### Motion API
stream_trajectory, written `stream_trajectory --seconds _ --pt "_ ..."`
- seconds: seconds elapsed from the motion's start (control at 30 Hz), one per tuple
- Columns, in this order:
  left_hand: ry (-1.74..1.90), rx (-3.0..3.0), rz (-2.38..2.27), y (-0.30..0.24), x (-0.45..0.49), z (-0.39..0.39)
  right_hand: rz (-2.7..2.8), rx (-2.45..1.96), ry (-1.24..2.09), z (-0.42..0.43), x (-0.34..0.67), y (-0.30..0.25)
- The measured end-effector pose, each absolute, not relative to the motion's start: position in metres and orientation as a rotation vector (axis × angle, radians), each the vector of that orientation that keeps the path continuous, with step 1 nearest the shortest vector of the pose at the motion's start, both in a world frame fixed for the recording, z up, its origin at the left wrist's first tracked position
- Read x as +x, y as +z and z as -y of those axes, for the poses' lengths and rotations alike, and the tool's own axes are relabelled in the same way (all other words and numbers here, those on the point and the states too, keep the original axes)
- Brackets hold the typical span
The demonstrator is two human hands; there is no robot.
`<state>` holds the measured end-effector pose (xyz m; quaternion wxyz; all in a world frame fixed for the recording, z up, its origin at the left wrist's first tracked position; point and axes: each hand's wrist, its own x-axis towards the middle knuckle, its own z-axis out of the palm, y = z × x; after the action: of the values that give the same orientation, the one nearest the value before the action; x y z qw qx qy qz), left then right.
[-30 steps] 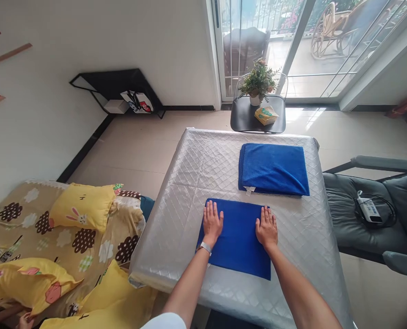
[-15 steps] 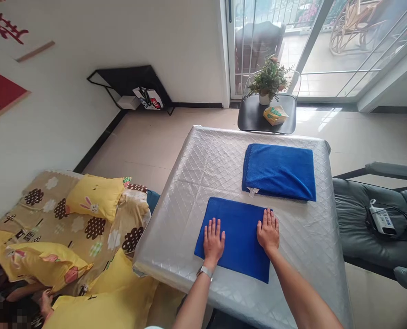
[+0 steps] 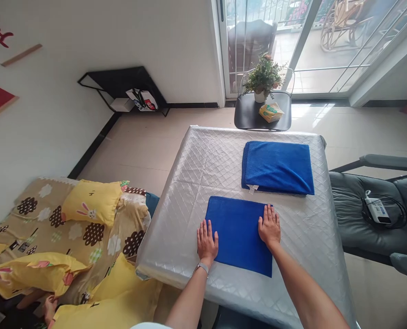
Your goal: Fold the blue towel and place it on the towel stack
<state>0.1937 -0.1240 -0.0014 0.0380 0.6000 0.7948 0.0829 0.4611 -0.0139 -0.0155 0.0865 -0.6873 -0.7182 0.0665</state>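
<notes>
A folded blue towel (image 3: 239,233) lies flat near the front of a table covered in silver quilted cloth (image 3: 203,169). My left hand (image 3: 207,241) rests flat on the towel's left edge, fingers stretched out. Along the towel's right edge my right hand (image 3: 269,225) also lies flat with fingers extended. Behind them, a thicker stack of folded blue towels (image 3: 277,167) sits toward the table's far right.
A black chair (image 3: 262,116) beyond the table holds a potted plant (image 3: 263,80) and a tissue pack (image 3: 271,111). A grey armchair (image 3: 374,219) with a cabled device stands right. Left is a bed (image 3: 69,233) with yellow pillows; another person's hand shows at bottom left.
My left hand has slid from the towel's upper left toward its lower left edge. My right hand stays on the right edge. The camera view shifted slightly.
</notes>
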Motion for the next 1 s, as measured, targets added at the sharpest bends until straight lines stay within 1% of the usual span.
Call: stream_trajectory --seconds 0.2,0.33,0.43,0.53,0.63,0.7,0.83,1.0 --pt "0.272 1.848 -2.438 -0.005 0.192 0.125 2.16 -2.05 0.15 0.012 0.461 -0.022" --pt "0.298 1.849 -2.431 -0.005 0.192 0.126 2.174 -2.026 0.123 0.013 0.462 -0.013" --pt "0.313 1.835 -2.417 -0.005 0.192 0.126 2.161 -1.998 0.096 0.039 0.459 0.002" --pt "0.343 1.804 -2.41 -0.005 0.192 0.126 2.147 -1.975 0.094 0.089 0.451 0.01" --pt "0.366 1.801 -2.41 -0.005 0.192 0.125 2.149 -1.959 0.107 0.136 0.445 0.001" --pt "0.37 1.808 -2.409 -0.005 0.192 0.125 2.142 -1.952 0.104 0.153 0.444 -0.01" --pt "0.368 1.814 -2.412 -0.006 0.192 0.125 2.134 -1.941 0.119 0.158 0.448 -0.026" --pt "0.348 1.824 -2.426 -0.008 0.192 0.125 2.117 -1.967 0.134 0.154 0.448 -0.027"
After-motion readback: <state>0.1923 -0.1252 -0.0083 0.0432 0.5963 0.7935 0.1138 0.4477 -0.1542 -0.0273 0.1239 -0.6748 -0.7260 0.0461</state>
